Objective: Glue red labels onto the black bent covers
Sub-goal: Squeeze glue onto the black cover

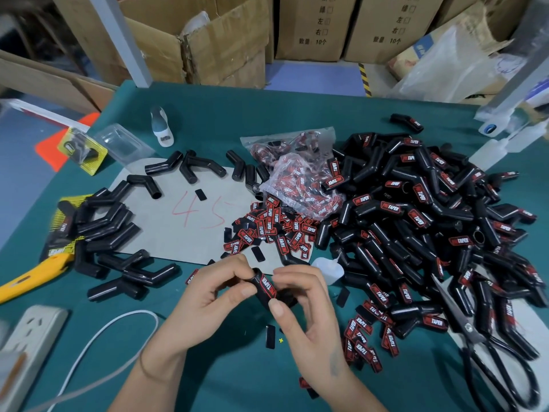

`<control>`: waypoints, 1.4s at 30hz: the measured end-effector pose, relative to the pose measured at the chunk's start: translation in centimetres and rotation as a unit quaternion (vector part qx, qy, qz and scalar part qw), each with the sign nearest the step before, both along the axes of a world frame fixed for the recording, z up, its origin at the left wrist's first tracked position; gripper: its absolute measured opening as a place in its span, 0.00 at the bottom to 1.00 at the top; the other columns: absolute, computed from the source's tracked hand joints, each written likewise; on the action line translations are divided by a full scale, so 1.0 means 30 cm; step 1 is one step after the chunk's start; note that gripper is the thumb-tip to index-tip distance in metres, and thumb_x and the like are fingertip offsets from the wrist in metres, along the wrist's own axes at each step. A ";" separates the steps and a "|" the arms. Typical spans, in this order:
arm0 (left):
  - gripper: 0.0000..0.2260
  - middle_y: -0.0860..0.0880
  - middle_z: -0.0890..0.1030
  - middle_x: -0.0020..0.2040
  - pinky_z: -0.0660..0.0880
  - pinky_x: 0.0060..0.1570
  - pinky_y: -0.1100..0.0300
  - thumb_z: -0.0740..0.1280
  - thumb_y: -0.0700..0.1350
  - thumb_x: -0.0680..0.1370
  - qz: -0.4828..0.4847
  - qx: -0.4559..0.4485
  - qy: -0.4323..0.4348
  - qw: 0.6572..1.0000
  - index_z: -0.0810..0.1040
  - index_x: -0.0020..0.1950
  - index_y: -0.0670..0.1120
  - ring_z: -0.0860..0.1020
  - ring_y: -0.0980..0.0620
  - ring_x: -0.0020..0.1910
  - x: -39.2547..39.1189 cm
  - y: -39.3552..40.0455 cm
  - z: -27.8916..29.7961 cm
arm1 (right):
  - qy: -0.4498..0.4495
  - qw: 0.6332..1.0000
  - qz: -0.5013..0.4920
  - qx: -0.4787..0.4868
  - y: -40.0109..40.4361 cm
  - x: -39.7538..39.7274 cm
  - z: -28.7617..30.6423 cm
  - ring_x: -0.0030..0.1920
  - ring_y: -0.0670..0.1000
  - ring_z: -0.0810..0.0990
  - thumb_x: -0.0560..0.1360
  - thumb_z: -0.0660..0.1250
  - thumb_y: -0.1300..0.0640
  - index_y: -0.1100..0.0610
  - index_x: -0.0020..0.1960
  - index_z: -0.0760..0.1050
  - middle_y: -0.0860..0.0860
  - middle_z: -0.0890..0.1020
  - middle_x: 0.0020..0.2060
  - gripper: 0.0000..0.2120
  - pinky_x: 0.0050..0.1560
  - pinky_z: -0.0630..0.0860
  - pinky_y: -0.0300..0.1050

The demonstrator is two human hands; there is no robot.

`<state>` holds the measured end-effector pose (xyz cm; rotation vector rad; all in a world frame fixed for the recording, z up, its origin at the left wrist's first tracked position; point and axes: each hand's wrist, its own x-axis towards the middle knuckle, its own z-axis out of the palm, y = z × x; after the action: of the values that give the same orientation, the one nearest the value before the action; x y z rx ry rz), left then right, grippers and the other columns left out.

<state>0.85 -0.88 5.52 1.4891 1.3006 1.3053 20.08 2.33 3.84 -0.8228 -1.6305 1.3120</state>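
Two bare hands meet low in the centre above a green table (297,114). The left hand (208,295) and right hand (309,310) together pinch one black bent cover (261,292), fingertips curled around it, a red label (268,288) lying along its upper face. Just beyond the hands, loose red labels (273,227) lie scattered beside a clear bag of labels (300,179). To the right rises a large heap of labelled covers (430,227); to the left, unlabelled covers (110,233) lie around a grey cardboard sheet (178,227). Black scissors (487,346) lie at far right.
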 end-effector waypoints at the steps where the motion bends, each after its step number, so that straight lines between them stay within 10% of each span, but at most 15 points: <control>1: 0.08 0.61 0.74 0.42 0.68 0.41 0.61 0.65 0.60 0.84 -0.004 0.011 0.010 1.000 0.76 0.47 0.59 0.71 0.55 0.40 0.002 0.003 0.005 | 0.002 1.000 -0.006 0.021 -0.003 -0.001 -0.003 0.64 0.58 0.78 0.83 0.67 0.45 0.46 0.63 0.78 0.48 0.78 0.60 0.11 0.62 0.77 0.54; 15: 0.10 0.61 0.73 0.44 0.69 0.43 0.65 0.64 0.56 0.85 -0.051 0.028 0.074 0.996 0.78 0.50 0.53 0.72 0.59 0.40 0.012 0.009 -0.008 | 0.088 0.983 0.068 -0.144 0.016 0.006 0.032 0.51 0.48 0.79 0.81 0.71 0.48 0.52 0.55 0.77 0.47 0.81 0.50 0.08 0.53 0.75 0.40; 42: 0.14 0.59 0.71 0.43 0.68 0.43 0.63 0.60 0.57 0.87 -0.065 0.000 0.061 0.996 0.77 0.50 0.50 0.71 0.56 0.41 0.019 0.006 -0.012 | 0.100 0.974 0.095 -0.178 0.027 0.020 0.041 0.50 0.45 0.78 0.81 0.69 0.56 0.50 0.53 0.78 0.45 0.80 0.48 0.02 0.53 0.75 0.36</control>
<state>1.43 -0.70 5.15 1.6465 1.2569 1.1481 20.69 3.14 5.06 -0.7248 -1.3602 1.7984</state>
